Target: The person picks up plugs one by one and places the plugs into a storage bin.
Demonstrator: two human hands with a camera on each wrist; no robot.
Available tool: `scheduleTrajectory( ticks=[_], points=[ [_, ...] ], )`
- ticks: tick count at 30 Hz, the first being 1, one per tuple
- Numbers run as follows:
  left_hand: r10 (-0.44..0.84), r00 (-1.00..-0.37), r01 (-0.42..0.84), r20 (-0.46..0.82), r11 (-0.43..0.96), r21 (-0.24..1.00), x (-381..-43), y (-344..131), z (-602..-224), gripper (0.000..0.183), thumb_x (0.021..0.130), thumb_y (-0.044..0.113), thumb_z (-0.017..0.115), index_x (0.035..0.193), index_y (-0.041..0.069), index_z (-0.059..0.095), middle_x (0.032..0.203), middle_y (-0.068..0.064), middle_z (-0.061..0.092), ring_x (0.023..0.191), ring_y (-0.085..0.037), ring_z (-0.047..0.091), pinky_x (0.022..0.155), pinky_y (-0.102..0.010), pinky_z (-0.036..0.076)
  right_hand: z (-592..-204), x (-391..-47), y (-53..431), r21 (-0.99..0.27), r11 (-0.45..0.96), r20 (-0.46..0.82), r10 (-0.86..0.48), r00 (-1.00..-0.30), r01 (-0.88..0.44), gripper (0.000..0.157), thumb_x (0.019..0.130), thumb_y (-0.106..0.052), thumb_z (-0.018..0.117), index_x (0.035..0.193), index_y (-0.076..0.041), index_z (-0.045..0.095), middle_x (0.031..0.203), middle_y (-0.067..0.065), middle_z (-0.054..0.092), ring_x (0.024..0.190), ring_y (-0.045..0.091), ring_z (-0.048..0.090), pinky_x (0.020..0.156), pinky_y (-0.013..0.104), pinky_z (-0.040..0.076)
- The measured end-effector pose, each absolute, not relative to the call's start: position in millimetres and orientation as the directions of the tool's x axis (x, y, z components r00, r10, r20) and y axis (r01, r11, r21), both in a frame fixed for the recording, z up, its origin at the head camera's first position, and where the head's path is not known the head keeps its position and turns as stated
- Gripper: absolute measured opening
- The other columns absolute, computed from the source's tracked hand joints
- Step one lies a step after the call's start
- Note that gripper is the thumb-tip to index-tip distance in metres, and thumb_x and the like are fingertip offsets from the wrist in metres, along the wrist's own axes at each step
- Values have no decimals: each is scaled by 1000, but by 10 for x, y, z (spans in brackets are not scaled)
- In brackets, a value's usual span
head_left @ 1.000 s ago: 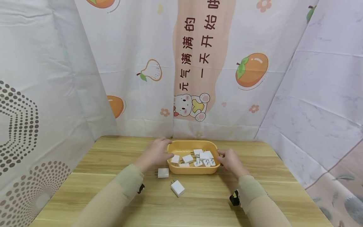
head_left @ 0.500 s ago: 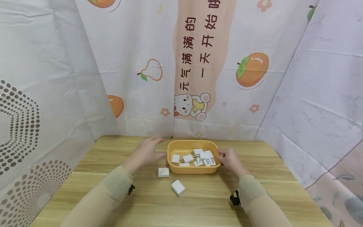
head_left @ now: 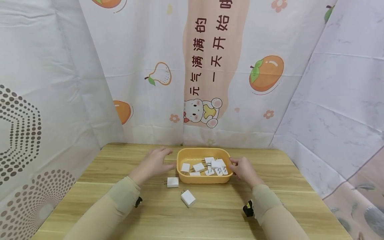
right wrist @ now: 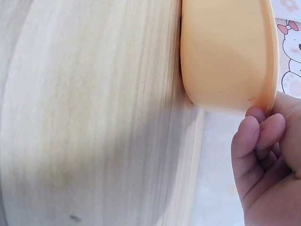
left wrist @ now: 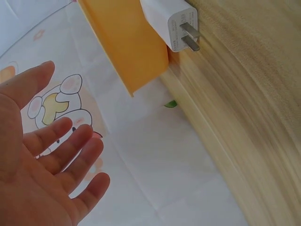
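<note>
A yellow plastic basket [head_left: 205, 180] on the table holds several white charger plugs [head_left: 198, 167], bunched mostly toward its right side. My right hand [head_left: 242, 170] pinches the basket's right end by the rim; the right wrist view shows thumb and curled fingers [right wrist: 246, 136] at that edge. Left of the basket, my left hand [head_left: 153, 164] hovers with fingers spread and nothing in it, a small gap from the basket wall [left wrist: 127, 42]. Two more chargers lie outside: one [head_left: 172, 182] just by the basket's front left corner, its prongs pointing left, another [head_left: 188, 198] nearer me, tilted.
The wooden table [head_left: 216, 213] reaches back to a patterned curtain [head_left: 144, 106] right behind the basket. Further cloth hangs along the left and right sides. A small black and yellow item [head_left: 248, 209] sits at the right wrist.
My left hand has drawn back leftward from the basket's left rim, mostly in the first half second. The right hand, the basket and the chargers stay in place.
</note>
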State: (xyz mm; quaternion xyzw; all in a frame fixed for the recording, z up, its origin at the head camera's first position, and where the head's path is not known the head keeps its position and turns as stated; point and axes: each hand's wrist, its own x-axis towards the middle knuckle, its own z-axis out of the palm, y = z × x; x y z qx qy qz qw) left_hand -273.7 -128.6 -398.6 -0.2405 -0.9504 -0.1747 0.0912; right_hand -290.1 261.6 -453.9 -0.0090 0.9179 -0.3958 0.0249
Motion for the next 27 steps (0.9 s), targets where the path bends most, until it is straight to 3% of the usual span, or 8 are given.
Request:
scheduleTrajectory(
  ticks=[13, 20, 27],
  points=[
    [440, -879, 476, 183, 814, 332, -2719, -1239, -4154, 54, 84, 38, 81, 127, 7, 68, 129, -11, 66, 118, -31, 62, 98, -48, 50, -4539, -2895, 2613, -728, 686, -48, -27, -998, 16, 45, 99, -10, 61, 142, 0, 55, 70, 16, 63, 38, 13, 44, 44, 30, 46],
    [461, -882, 466, 98, 825, 320, -2727, -1217, -4257, 58, 83, 40, 83, 127, 6, 69, 128, -15, 65, 117, -34, 62, 98, -50, 50, -4538, -2890, 2605, -732, 682, -31, -23, -999, 7, 44, 98, -10, 62, 141, 1, 56, 69, 15, 63, 39, 14, 45, 45, 33, 48],
    [475, -879, 460, 34, 829, 317, -2735, -1222, -4333, 55, 84, 39, 82, 127, 8, 69, 124, -7, 68, 116, -28, 63, 97, -47, 50, -4534, -2891, 2603, -729, 684, -45, -12, -999, 25, 45, 98, -9, 63, 142, -1, 56, 68, 15, 62, 39, 13, 43, 44, 31, 46]
  ],
)
